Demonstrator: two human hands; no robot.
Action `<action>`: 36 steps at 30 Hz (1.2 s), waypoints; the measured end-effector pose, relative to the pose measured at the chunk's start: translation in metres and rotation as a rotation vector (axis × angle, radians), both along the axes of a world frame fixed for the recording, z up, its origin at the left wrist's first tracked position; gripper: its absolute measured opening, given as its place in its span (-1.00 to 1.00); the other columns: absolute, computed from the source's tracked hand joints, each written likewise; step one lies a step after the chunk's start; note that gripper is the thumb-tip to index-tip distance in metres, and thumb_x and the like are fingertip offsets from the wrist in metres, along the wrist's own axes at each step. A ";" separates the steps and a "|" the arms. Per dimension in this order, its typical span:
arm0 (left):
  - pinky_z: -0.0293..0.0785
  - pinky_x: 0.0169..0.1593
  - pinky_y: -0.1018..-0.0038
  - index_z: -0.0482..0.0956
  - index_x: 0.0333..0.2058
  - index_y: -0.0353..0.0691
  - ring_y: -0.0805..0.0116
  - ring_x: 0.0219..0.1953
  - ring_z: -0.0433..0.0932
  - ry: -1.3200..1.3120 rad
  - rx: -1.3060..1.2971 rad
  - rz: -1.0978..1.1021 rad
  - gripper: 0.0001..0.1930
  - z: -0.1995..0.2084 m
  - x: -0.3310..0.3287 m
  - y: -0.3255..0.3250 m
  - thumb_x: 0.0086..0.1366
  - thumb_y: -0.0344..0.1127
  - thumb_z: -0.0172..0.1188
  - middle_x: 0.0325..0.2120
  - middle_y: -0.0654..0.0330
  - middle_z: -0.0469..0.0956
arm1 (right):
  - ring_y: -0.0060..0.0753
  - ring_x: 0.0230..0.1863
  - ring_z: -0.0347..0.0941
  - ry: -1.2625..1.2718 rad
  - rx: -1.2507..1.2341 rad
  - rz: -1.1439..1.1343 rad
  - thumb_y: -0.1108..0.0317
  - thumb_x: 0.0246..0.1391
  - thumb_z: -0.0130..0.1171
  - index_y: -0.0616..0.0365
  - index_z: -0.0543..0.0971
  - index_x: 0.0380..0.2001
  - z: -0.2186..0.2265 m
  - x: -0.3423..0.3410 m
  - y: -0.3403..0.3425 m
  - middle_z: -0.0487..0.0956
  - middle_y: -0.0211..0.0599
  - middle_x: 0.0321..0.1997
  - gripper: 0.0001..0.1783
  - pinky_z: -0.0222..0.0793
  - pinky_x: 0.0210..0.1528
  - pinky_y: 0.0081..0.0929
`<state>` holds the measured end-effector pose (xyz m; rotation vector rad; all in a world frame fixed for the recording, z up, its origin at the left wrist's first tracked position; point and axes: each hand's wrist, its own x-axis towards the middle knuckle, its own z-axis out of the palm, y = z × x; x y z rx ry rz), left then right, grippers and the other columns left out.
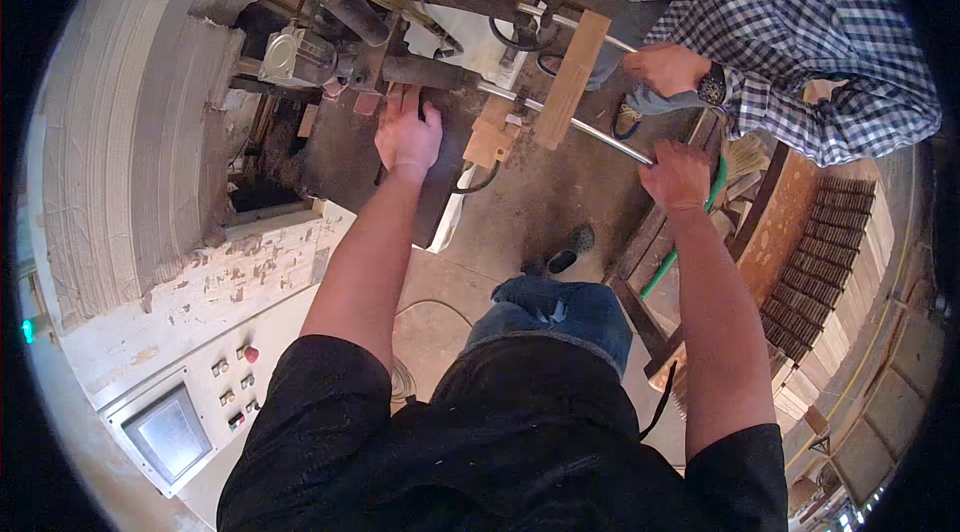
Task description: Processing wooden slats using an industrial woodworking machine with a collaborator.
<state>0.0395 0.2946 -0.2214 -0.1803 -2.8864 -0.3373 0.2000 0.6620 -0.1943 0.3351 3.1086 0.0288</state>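
Observation:
My left hand [408, 138] rests at the dark machine table [345, 167], fingers stretched forward beside a dark cylinder [430, 72]. A small black part shows by its thumb; what lies beneath the palm is hidden. With fingers closed, my right hand [680, 175] grips the end of a shiny metal rod [590, 132] running out from that cylinder. Across the rods lies a flat wooden board [572, 82]. Wooden blocks [490, 135] sit near the rod's inner end. Opposite, a co-worker's hand [668, 67] is at the end of a second, parallel rod [560, 20].
Layered cardboard [150, 122] covers the machine's left side. Below is a control panel with a screen [168, 435] and a red button [247, 354]. At right, stacked wood pieces [820, 272] stand past a green strip [660, 274]. A co-worker in a checked shirt [800, 32] leans in.

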 end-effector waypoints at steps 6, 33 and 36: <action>0.49 0.11 0.21 0.46 0.16 0.02 0.03 0.11 0.48 0.031 -0.048 -0.002 -0.52 -0.004 -0.001 -0.002 0.26 -0.10 0.05 0.23 0.14 0.37 | -0.08 -0.29 0.62 -0.040 0.004 -0.007 -0.01 -0.09 0.28 -0.01 0.62 -0.38 0.004 -0.002 -0.002 0.65 -0.15 -0.41 -0.67 0.50 -0.19 -0.12; 0.50 0.09 0.22 0.46 0.14 -0.07 0.03 0.06 0.52 0.054 -0.022 -0.015 -0.52 0.003 0.001 -0.001 0.24 -0.13 0.07 0.19 0.16 0.41 | -0.06 -0.32 0.60 0.020 0.010 0.014 0.10 -0.18 0.36 -0.02 0.58 -0.52 0.002 -0.001 -0.003 0.63 -0.21 -0.44 -0.75 0.49 -0.19 -0.11; 0.42 0.18 0.21 0.47 0.14 -0.07 0.03 0.19 0.43 -0.051 0.030 0.016 -0.53 0.005 0.001 0.002 0.28 -0.10 0.05 0.24 0.11 0.35 | -0.06 -0.31 0.60 0.019 0.013 0.007 0.10 -0.19 0.36 -0.02 0.58 -0.51 0.003 0.000 -0.002 0.63 -0.21 -0.43 -0.75 0.49 -0.18 -0.13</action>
